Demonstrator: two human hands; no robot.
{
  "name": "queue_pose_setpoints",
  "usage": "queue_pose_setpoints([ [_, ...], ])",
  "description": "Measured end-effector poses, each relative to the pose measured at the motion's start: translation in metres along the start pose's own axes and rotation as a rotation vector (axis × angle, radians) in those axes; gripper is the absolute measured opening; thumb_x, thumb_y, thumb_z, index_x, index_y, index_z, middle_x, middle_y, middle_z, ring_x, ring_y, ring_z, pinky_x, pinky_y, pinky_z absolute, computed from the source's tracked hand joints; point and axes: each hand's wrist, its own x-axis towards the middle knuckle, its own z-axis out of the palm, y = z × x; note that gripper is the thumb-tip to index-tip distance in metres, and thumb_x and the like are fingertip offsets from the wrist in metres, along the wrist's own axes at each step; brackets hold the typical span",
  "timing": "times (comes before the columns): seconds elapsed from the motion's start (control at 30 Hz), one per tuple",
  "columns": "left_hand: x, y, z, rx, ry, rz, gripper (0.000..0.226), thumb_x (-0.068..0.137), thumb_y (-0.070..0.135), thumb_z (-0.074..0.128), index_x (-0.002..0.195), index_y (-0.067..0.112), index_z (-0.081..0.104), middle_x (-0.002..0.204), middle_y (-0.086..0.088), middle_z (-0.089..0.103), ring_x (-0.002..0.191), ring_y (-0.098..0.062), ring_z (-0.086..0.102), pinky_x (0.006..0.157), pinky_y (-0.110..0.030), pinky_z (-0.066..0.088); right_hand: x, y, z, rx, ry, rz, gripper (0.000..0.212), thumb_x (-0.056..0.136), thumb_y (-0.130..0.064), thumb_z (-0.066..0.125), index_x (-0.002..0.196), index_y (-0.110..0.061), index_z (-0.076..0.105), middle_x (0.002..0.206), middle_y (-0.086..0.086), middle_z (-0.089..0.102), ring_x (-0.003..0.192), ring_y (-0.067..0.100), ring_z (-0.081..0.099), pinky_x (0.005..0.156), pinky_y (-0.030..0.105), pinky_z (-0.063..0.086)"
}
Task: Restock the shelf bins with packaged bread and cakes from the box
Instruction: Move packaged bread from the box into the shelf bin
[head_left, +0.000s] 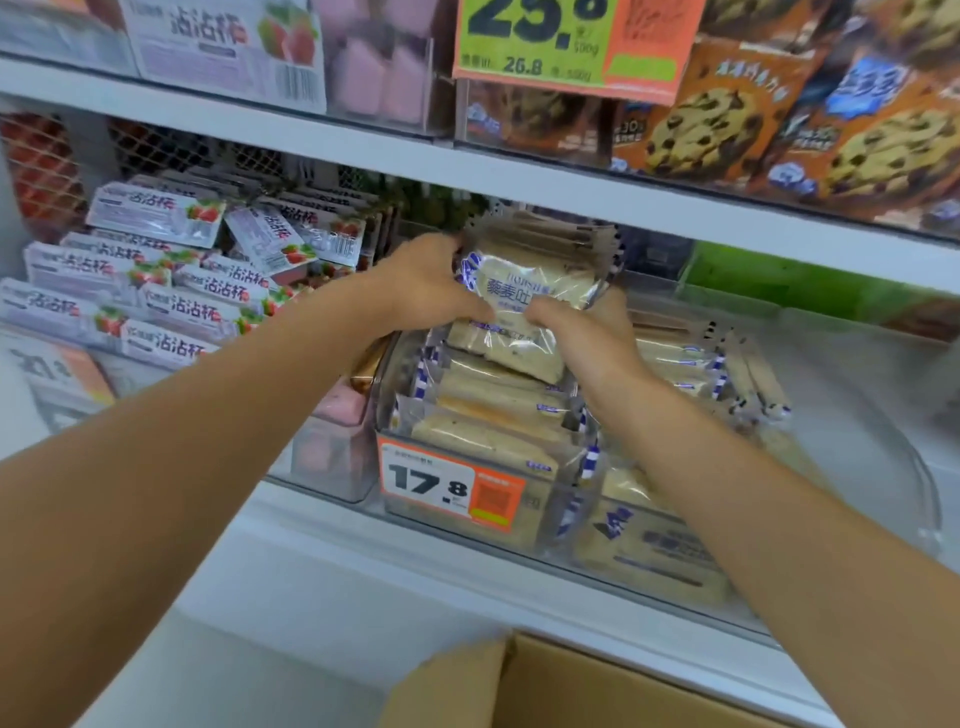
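1. Both arms reach into the middle shelf, and the left hand has its fingers curled round the left edge of a clear-wrapped pale bread packet with blue-and-white print.
2. The right hand clamps the same packet at its lower right corner, thumb on the front face.
3. The packet sits tilted, face up toward the camera, with what looks like more of the same kind bunched behind it; how many, I cannot tell.
4. It hangs just above the clear plastic shelf bin, touching the top row of matching bread packets packed inside.
5. An orange-and-white price tag reading 17.8 is stuck on the bin's front wall.
6. To the left, white strawberry-printed snack packs lie in a loose heap.
7. On the shelf above, brown chocolate-chip cookie bags stand beside a green-and-orange price sign.
8. At the bottom edge, the open brown cardboard box sits below the shelf.
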Motion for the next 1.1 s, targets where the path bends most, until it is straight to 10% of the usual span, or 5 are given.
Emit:
queue_pose_setpoints([
  [0.23, -0.009, -0.013, 0.010, 0.109, 0.148, 0.111, 0.096, 0.077, 0.047, 0.078, 0.151, 0.025, 0.021, 0.139, -0.007, 0.050, 0.122, -0.029, 0.052, 0.102, -0.045, 0.046, -0.006, 0.004, -0.016, -0.133, -0.048, -0.053, 0.095, 0.075, -0.039, 0.082, 0.148, -0.016, 0.026, 0.144, -0.002, 0.044, 0.127, 0.016, 0.046, 0.095, 0.026, 0.038],
  [0.6, -0.065, 0.005, 0.023, 0.295, 0.388, 0.115, 0.072, 0.082, 0.046, 0.073, 0.141, 0.017, 0.043, 0.129, -0.008, 0.056, 0.124, -0.032, 0.045, 0.099, -0.043, 0.041, -0.046, -0.006, -0.045, -0.366, -0.072, -0.071, 0.099, 0.081, -0.039, 0.076, 0.155, -0.015, 0.014, 0.156, 0.000, 0.031, 0.141, 0.018, 0.033, 0.104, 0.015, 0.026],
  [0.7, -0.107, 0.021, 0.038, 0.246, 0.476, 0.139, 0.039, 0.084, 0.032, 0.071, 0.119, 0.019, 0.061, 0.111, -0.004, 0.062, 0.111, -0.028, 0.051, 0.091, -0.040, 0.044, -0.077, 0.000, -0.066, -0.550, 0.041, -0.216, 0.067, 0.084, -0.032, 0.074, 0.142, -0.018, 0.045, 0.128, 0.002, 0.054, 0.108, 0.013, 0.053, 0.096, 0.029, 0.044],
  [0.93, -0.232, 0.034, 0.129, -0.104, 0.060, 0.048, 0.019, 0.081, 0.021, 0.076, 0.092, 0.021, 0.061, 0.080, 0.008, 0.055, 0.072, -0.014, 0.056, 0.069, -0.029, 0.044, -0.197, 0.053, -0.125, -0.725, -0.074, -0.394, 0.013, 0.090, -0.014, 0.062, 0.102, -0.014, 0.067, 0.086, -0.006, 0.054, 0.074, 0.009, 0.047, 0.068, 0.026, 0.038],
  [1.1, -0.308, -0.002, 0.216, 0.025, -0.484, -0.133, 0.032, 0.085, 0.029, 0.075, 0.114, 0.017, 0.066, 0.106, 0.004, 0.063, 0.102, -0.013, 0.060, 0.088, -0.023, 0.044, -0.278, 0.147, -0.173, -0.876, -0.383, -0.008, 0.021, 0.091, -0.024, 0.062, 0.112, -0.024, 0.064, 0.103, -0.011, 0.052, 0.093, 0.011, 0.057, 0.081, 0.030, 0.049],
])
